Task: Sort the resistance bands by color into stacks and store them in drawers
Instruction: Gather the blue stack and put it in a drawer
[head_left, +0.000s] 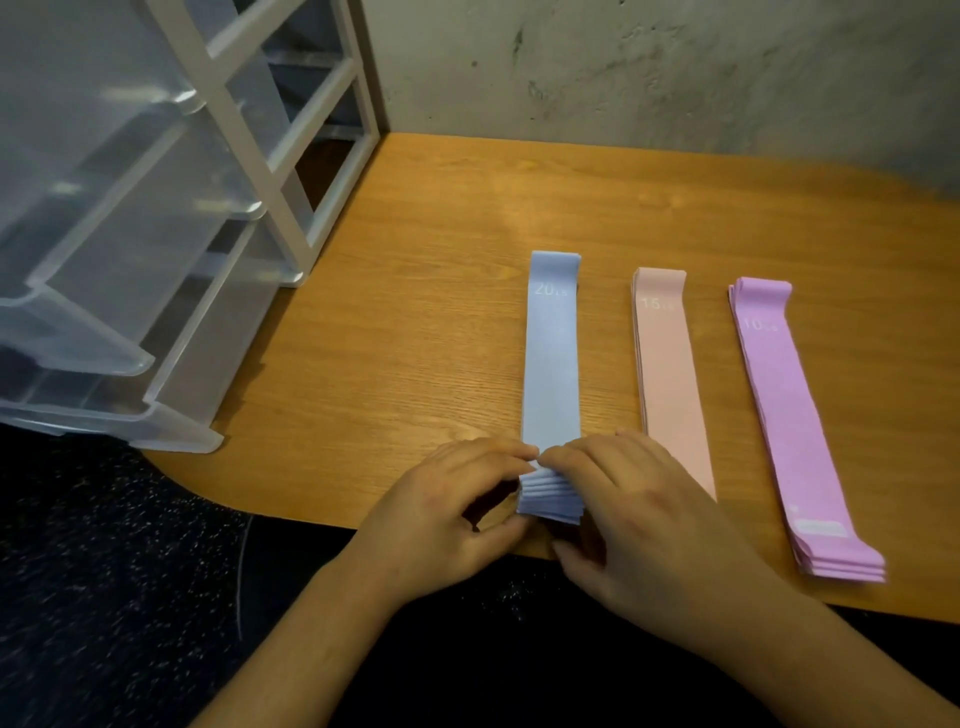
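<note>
Presently, the left hand (447, 514) and the right hand (641, 512) are pinching the near end of the blue band stack (551, 364) lying on the surface (415, 312), and should be squaring every layer before lifting.

the left hand (441, 514) and right hand (639, 519) are bare, with slim fingers (488, 453) and plain knuckles. the left forearm (291, 649) and right forearm (831, 660) are uncovered as far as the picture's lower edge shows them.
</note>
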